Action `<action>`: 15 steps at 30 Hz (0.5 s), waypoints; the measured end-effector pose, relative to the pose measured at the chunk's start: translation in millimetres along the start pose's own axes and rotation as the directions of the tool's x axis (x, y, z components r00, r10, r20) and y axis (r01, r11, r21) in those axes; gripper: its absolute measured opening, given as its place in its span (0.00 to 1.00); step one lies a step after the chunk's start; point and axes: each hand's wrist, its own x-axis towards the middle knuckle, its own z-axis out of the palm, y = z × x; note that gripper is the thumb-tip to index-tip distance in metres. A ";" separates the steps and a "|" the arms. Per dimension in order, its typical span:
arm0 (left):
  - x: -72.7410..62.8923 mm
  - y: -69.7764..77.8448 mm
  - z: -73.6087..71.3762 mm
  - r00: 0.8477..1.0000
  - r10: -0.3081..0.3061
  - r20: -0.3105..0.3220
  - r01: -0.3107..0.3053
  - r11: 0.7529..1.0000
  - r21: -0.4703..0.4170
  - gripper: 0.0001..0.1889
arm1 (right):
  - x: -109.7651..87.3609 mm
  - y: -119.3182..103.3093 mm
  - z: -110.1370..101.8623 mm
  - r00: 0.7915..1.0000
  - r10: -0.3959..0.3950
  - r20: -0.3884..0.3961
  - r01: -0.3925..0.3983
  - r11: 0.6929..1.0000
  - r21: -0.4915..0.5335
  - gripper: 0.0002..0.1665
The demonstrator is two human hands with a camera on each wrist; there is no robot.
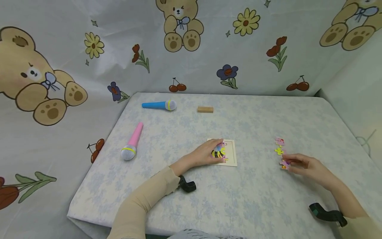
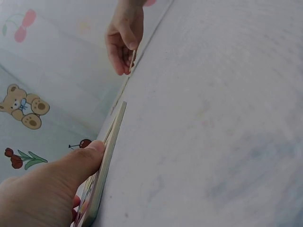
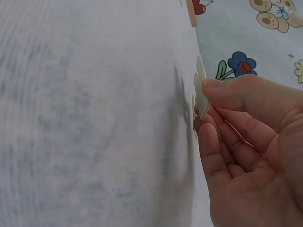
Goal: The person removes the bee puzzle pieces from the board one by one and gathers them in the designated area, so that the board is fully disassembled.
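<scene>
A jigsaw puzzle board (image 1: 232, 156) with a pale wooden frame and a bee picture lies on the table. My left hand (image 1: 206, 153) spans its left part, thumb (image 2: 87, 158) over the near edge and fingers toward the far edge, holding the board and hiding some of the picture. To the right, my right hand (image 1: 310, 169) pinches a jigsaw puzzle piece (image 3: 201, 92) between thumb and fingers, tilted on edge with its pale side showing in the right wrist view. Beyond that hand are a pink puzzle piece (image 1: 279, 142) and a yellow puzzle piece (image 1: 279, 151).
A pink toy microphone (image 1: 135, 136) and a blue toy microphone (image 1: 155, 105) lie at the left and back left. A small wooden block (image 1: 205, 109) rests near the back edge of the cloth-covered table (image 1: 253, 119). Behind hangs a bear-printed curtain (image 1: 119, 20).
</scene>
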 end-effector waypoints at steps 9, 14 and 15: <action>0.2 0.5 -0.8 1.000 0.003 0.001 -0.003 1.000 -0.009 0.45 | 1.7 6.7 4.8 0.991 -0.134 -0.028 0.131 0.988 -0.086 0.24; 0.3 -1.1 -0.3 1.000 0.013 -0.012 -0.013 1.000 -0.019 0.45 | 4.4 0.6 7.8 0.961 -0.273 -0.039 0.256 0.934 -0.249 0.25; 0.7 -1.7 -0.3 1.000 0.015 -0.013 -0.015 1.000 -0.017 0.45 | 5.6 -1.9 7.5 0.956 -0.292 -0.038 0.269 0.919 -0.287 0.26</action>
